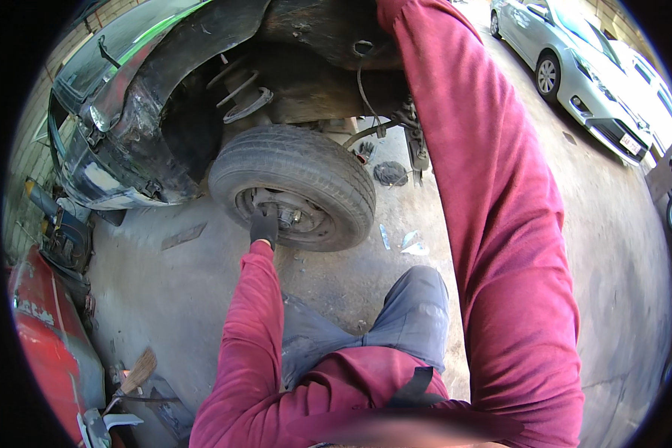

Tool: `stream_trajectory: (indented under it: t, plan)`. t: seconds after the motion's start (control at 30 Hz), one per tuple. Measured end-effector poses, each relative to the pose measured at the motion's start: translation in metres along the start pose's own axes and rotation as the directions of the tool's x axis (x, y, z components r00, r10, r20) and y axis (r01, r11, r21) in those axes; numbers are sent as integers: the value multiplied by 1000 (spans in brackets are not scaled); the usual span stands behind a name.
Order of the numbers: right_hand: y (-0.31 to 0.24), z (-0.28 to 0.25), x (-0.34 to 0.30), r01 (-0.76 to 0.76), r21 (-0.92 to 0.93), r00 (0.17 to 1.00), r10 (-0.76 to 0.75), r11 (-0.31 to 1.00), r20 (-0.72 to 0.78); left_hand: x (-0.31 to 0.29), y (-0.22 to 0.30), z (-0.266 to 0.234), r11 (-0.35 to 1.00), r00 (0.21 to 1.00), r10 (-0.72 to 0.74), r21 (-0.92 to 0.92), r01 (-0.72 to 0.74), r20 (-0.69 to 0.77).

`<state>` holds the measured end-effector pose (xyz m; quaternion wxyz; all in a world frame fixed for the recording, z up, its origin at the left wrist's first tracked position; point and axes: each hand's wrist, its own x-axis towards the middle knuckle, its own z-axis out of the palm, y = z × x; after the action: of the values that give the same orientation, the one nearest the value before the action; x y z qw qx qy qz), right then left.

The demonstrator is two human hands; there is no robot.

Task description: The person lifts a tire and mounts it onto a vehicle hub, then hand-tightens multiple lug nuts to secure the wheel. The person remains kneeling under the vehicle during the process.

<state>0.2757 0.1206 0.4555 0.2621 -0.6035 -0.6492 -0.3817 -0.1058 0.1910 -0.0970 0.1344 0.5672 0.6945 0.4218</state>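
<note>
A worn car wheel (299, 160) with a grey tyre and a dirty steel rim stands tilted under the bare wheel arch (313, 45) of a partly stripped car. My left hand (263, 226), in a dark glove, reaches into the rim beside the hub (291, 215) and grips the wheel there; its fingertips blend into the dark metal. My right arm (493, 194) stretches up and forward along the arch, and its hand lies past the top edge of the picture. Above the tyre a coil spring (246, 104) shows inside the arch.
A cable (362, 89) hangs beside a metal suspension part (417, 145). On the floor lie a dark coil (390, 173), blue-white scraps (411, 243) and a flat strip (184, 236). A red body panel (48, 336) and a hand broom (140, 371) are at left. A silver car (582, 67) stands at far right.
</note>
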Motion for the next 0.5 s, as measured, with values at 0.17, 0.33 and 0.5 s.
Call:
stream_trajectory:
  t: [0.17, 0.33, 0.5]
  plan:
    - [3, 4, -5, 3, 8, 1000, -3, 1000, -15, -6, 14, -12, 998, 999, -32, 47, 33, -11]
    - [3, 5, -10, 7, 23, 1000, -6, 1000, -24, -10, 21, -18, 999, 995, -38, 4, 38, 93]
    - [3, 4, -11, 10, 44, 999, -9, 999, -35, -10, 26, -18, 999, 999, -32, 34, 31, 21]
